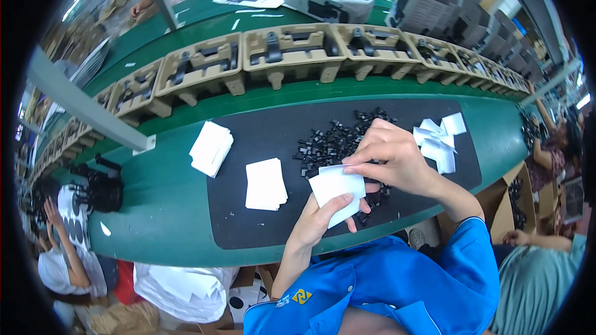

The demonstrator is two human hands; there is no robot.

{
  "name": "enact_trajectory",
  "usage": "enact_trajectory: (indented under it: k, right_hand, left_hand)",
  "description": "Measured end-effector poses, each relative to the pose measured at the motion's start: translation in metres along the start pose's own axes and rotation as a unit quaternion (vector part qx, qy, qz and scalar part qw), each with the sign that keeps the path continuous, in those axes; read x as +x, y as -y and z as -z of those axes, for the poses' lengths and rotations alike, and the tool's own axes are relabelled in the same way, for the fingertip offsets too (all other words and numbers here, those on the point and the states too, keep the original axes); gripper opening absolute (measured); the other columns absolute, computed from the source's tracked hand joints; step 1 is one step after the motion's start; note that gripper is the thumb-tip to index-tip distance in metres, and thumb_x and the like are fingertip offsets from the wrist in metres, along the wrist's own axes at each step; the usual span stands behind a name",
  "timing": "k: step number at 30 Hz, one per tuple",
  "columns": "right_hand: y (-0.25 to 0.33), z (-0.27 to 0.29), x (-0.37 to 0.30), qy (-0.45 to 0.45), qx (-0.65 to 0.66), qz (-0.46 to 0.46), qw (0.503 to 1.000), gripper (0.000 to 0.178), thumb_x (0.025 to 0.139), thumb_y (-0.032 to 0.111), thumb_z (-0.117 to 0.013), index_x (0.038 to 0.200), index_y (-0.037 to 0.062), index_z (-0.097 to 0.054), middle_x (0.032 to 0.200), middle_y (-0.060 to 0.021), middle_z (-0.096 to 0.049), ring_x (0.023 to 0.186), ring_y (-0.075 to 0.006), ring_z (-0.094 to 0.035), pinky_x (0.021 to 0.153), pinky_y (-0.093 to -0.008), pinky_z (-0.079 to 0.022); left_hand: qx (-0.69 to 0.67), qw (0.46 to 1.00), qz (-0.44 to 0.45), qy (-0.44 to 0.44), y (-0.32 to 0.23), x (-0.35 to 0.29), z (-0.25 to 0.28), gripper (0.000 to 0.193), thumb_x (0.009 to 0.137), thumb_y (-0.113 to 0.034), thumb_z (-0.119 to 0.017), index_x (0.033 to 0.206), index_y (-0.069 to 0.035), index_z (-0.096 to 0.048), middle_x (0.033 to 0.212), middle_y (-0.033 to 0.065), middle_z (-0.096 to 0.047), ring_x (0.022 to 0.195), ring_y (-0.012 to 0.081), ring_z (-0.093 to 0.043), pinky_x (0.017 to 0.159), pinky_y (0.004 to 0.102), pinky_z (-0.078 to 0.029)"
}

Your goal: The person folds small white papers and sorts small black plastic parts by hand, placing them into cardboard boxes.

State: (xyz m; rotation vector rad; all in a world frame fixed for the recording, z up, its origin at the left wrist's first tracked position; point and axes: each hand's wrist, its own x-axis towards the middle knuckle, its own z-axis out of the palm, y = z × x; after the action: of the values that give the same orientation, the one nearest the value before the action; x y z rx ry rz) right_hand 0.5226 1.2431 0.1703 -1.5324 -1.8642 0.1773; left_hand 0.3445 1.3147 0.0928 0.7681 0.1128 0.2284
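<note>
Blue shirt (397, 285) nearest; your left hand (313, 218) thumb-grips white paper (335, 185).
Right hand (396, 157) pinches its upper edge: likely folding, calling for aligned edges.

no text is legible: the blue shirt (388, 276) carries a yellow emblem (302, 296) with tiny lettering (283, 301), the white box (329, 1) only blurred print.

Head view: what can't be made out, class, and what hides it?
- Head view: part of the pile of small black plastic pieces, behind the bare right hand.
- Head view: palm of the bare left hand, covered by rectangular white paper.
- Head view: contents of the farthest-right tan moulded trays, too small.
</note>
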Motion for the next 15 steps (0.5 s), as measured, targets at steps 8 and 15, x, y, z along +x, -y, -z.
enact_trajectory:
  k: [8,15]
  right_hand:
    - [0.017,0.022,-0.034,0.048,0.213,-0.101,0.971,0.022,0.076,0.007,-0.073,0.098,0.0072,-0.073,0.084,-0.0031,-0.063,0.073,-0.0171,-0.055,0.062,-0.0293,-0.044]
    - [0.036,0.037,-0.101,0.026,0.005,0.024,0.999,0.027,0.074,0.010,-0.074,0.101,0.0094,-0.073,0.087,-0.0035,-0.063,0.077,-0.0182,-0.056,0.062,-0.0292,-0.047]
  left_hand:
    - [-0.088,0.993,-0.078,-0.012,0.032,-0.016,-0.033,0.061,0.090,-0.031,-0.058,0.133,0.007,-0.037,0.117,0.0280,-0.057,0.090,0.0279,-0.065,0.054,0.0314,-0.059]
    - [-0.034,0.995,-0.031,-0.092,0.074,-0.025,-0.093,0.053,0.088,-0.014,-0.059,0.131,0.007,-0.036,0.103,0.0228,-0.060,0.098,0.0338,-0.064,0.070,0.0397,-0.060]
